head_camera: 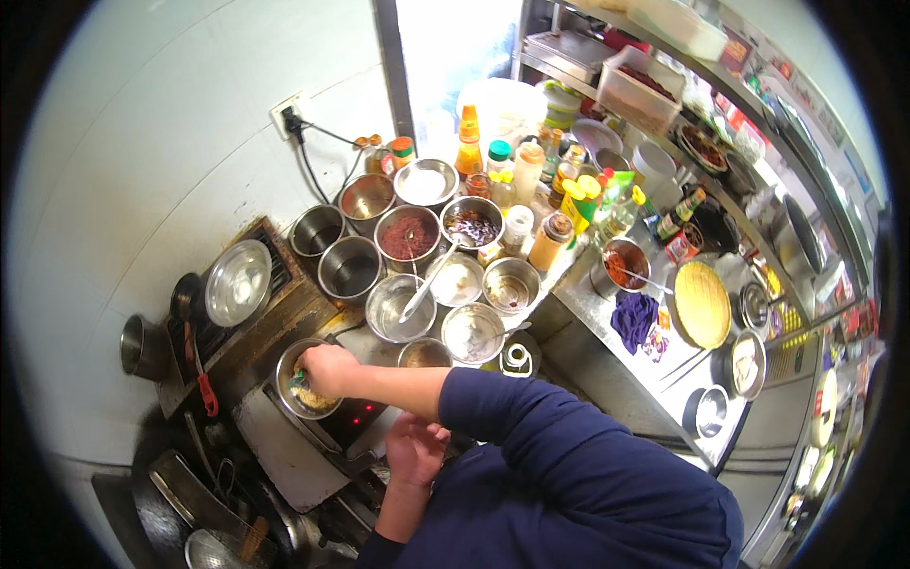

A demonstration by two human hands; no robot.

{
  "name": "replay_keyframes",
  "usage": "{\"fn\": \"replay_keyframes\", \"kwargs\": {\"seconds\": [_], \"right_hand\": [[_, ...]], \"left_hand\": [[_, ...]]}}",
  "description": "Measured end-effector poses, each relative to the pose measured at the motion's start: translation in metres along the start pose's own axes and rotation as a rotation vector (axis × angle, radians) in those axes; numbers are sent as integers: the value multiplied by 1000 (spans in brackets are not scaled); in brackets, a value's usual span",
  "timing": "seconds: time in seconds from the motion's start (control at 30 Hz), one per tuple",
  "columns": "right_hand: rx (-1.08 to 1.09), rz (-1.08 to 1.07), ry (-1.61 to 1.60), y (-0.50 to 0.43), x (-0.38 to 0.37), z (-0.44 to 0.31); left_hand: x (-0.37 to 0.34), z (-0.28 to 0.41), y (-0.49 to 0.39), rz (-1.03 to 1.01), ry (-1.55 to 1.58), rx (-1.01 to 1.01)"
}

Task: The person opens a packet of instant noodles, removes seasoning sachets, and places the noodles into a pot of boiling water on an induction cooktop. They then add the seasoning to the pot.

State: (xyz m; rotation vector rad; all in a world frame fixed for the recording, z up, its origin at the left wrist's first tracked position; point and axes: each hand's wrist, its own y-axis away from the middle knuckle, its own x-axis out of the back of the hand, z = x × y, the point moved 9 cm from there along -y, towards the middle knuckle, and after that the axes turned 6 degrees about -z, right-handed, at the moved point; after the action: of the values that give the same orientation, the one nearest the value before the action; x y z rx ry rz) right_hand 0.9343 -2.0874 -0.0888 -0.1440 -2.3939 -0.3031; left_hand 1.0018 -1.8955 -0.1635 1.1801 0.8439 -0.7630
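My right hand reaches over a steel pot at the left centre, closed on a small green object whose kind I cannot tell. Yellowish crumbly food lies in the pot, partly hidden by the hand. The pot stands at a dark hob with lit red lights. Nearer my body, below my right forearm, my left hand hangs with loosely curled fingers and nothing visible in it. Behind the hob are several steel pots, one with dark red paste, and a white-handled ladle.
Sauce bottles crowd the back. To the right, a steel counter bears a red sauce pot, a purple cloth and a round yellow board. A steel basin sits at left; a strainer lies lower left.
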Motion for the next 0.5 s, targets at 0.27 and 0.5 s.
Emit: {"fn": "replay_keyframes", "kwargs": {"seconds": [0.27,0.5], "right_hand": [[-109,98,-1082,-2,-3,25],[272,-332,-2117,112,62,62]], "left_hand": [[5,-25,-9,42,-335,33],[-25,-49,-44,-38,-654,10]]}}
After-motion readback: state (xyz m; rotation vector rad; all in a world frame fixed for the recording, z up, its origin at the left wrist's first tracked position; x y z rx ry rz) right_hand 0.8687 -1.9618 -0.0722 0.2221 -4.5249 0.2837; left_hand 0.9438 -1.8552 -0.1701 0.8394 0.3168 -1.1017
